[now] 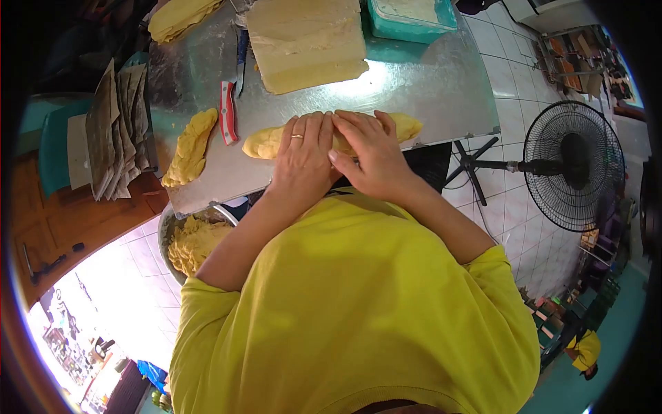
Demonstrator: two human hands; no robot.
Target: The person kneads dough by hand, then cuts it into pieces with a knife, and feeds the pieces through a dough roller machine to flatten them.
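A thick roll of yellow dough (261,143) lies across the front part of the metal table (289,107). My left hand (303,150) rests on top of its middle, fingers stretched out and side by side, a ring on one finger. Touching it, my right hand (369,148) also lies over the roll with its fingers extended and thumb apart. The dough's two ends show on either side of my hands; what is under the palms is hidden. Left of the roll are a red-handled knife (227,114) and another piece of yellow dough (191,148).
A dusty board or sheet (307,45) and a teal tub (414,21) sit at the back. More dough (183,17) lies at the far left. Below the table's left corner stands a dough-filled bowl (165,238). A floor fan (572,165) is to the right.
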